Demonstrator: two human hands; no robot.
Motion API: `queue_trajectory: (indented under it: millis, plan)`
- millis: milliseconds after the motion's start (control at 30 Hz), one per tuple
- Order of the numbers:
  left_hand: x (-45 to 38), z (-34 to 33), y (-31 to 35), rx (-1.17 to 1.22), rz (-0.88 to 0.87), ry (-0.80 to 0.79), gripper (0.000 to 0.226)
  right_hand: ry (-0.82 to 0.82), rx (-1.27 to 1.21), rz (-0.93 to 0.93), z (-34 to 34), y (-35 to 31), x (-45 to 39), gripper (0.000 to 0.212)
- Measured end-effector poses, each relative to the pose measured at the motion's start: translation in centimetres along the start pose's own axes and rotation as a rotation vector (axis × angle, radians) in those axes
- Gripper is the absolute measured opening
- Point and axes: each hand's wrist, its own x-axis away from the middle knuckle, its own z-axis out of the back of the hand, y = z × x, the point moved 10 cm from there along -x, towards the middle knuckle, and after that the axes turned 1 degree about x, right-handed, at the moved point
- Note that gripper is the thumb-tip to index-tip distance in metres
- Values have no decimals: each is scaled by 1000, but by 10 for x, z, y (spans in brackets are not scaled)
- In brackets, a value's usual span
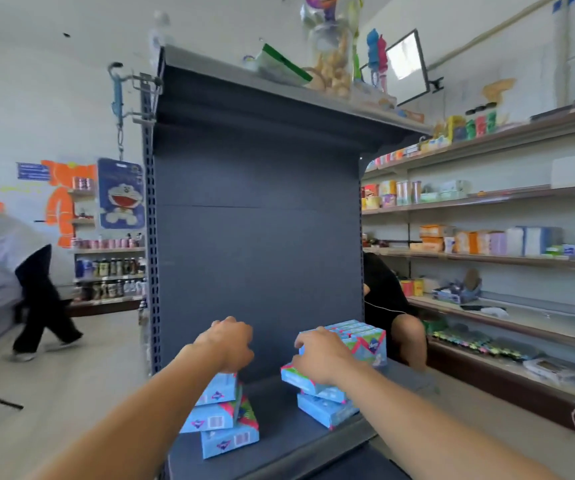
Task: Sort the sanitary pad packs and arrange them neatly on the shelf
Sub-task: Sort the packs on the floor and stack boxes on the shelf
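Both forearms reach in from the near edge toward the grey shelf [279, 441]. Nearest lies the left stack [222, 415], three blue packs piled askew. Directly over its top pack the left hand [225, 344] comes down with fingers curled, seemingly pinching that pack's upper edge, though the fingertips are hidden behind the knuckles. That top pack stands tilted, its long axis running up toward the grip, while the two beneath it lie flat with long axes slanting left to right and barcodes facing the camera.

Just beyond and to the other side, the right hand [320, 358] curls round the top pack of the right stack [324, 398], holding it from above. Its long axis runs across the hand, the near end pointing left. Below the grip sit two more flat packs.

Behind and to the right of that grip, touching the back panel, stands the upright row [362, 341], faces forward. The right hand is the nearer one to it, so its pack likely goes there next, turned upright.
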Motion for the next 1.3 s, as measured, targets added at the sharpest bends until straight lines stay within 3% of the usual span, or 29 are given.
queue_trajectory:
  millis: [167,400,767,967,1133,1300]
  plan:
    - [19,-6,-68,-29,126,-40,36,-40,-49,83,-25,-47,-4,39]
    - [24,-43,-115,23,245,-105,45,-95,-96,112,-63,-60,-12,41]
    - [-23,-138,-156,528,588,-69,70,-211,-263,-70,-145,-18,-51,43]
    - [-42,-172,-160,867,731,-54,49,-266,-382,-175,-171,1,-71,42]
    - [-38,-157,-177,1075,779,73,43,-290,-425,-166,-186,-15,-78,60]
    - [-18,-133,-211,1379,739,257,21,-290,-540,-181,-198,-36,-87,71]
